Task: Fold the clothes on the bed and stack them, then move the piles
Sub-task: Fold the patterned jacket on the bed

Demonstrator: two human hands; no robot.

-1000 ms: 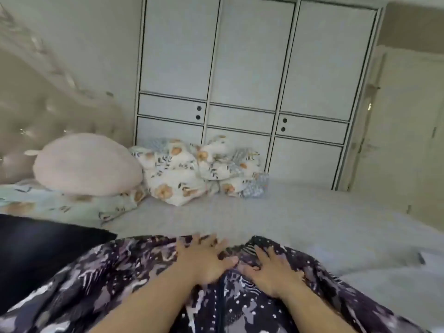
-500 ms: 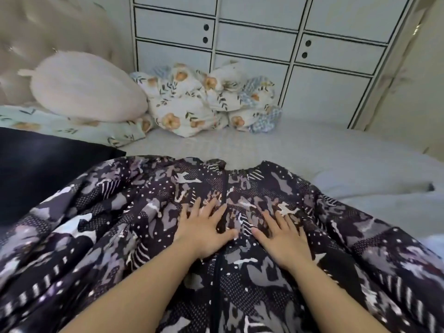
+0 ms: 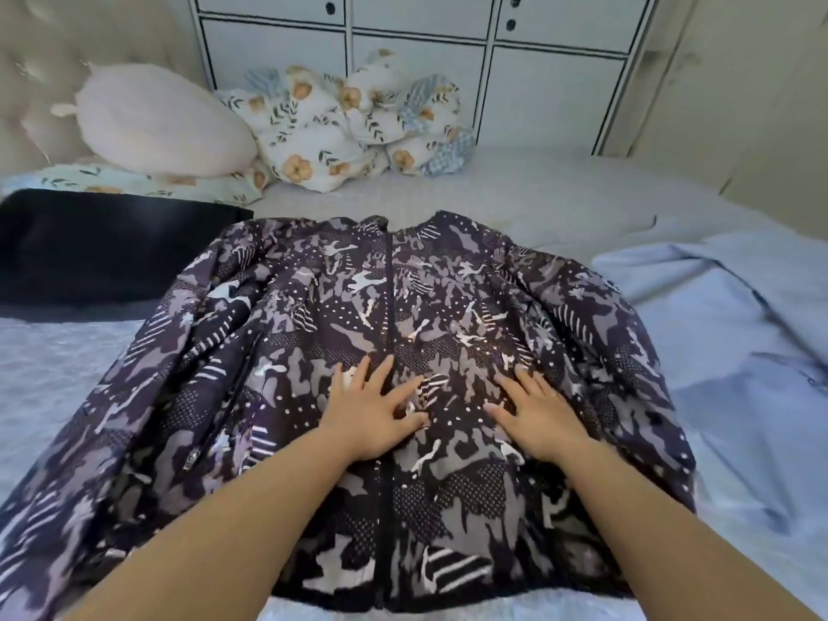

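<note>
Both grips flat, fingers straight, on jacket [image 3: 403,316] | grey bed [image 3: 515,199] | white wardrobe [image 3: 416,56] behind

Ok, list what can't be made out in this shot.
Head view only:
- patterned jacket: both sleeve ends run off the bottom corners; its back lies face down.
- black garment: cut by the left edge, so type unclear.
- light blue cloth: crumpled, cut by the right edge.
- left hand, right hand: palms pressed flat, hidden.

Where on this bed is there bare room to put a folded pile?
Bare sheet lies between the jacket collar and the floral bedding. Another patch lies left, below the black garment. The right is crowded by a blue garment; both hands press the jacket.
</note>
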